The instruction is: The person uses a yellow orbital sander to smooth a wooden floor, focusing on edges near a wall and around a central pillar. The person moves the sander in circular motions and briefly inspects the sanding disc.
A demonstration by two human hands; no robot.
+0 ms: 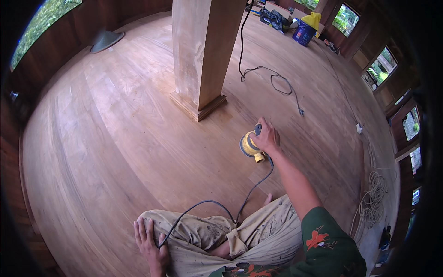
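Observation:
A yellow and black orbital sander [249, 146] stands on the wooden floor [115, 138], ahead and slightly right of me. My right hand [268, 137] is wrapped round its top, arm stretched forward. From the sander a black power cord [206, 201] runs back across my crossed legs toward my left knee. There, my left hand [150, 244] lies on the beige trousers [189, 231], fingers stretched out and apart. The cord passes beside its thumb; whether the thumb presses on it I cannot tell. The sander's underside is hidden against the boards.
A square wooden post [199, 60] with a moulded base rises ahead. Right of it lies a loose black cord with a plug [301, 111]. Pale coiled cable [374, 196] is at the right. A blue bucket [303, 33] stands far right; a grey cone-shaped object [107, 40] sits far left.

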